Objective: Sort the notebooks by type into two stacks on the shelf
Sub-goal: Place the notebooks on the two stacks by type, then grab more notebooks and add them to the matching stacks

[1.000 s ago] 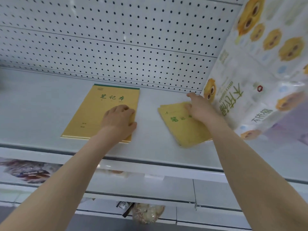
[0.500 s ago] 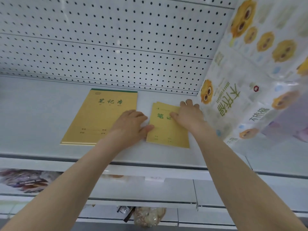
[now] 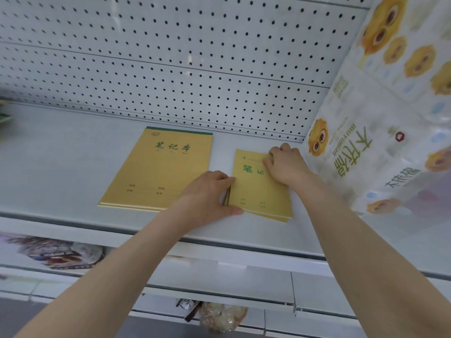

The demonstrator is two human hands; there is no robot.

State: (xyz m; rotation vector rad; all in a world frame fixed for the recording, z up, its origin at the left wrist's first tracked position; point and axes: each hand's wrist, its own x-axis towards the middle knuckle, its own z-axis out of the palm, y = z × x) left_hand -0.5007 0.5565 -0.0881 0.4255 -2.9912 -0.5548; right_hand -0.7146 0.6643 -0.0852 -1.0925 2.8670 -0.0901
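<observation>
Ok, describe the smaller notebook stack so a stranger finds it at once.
On the white shelf backed by pegboard, a printed tissue pack sits at the right end. Just left of it lies the smaller notebook stack, held by the left hand and the right hand. It is narrower than the larger notebook stack beside it.

Your large yellow paper notebook (image 3: 158, 167) at centre frame read 笔记本 in green; the smaller yellow paper notebook (image 3: 258, 191) beside it showed 笔记, the rest covered by your right hand (image 3: 285, 164).
</observation>
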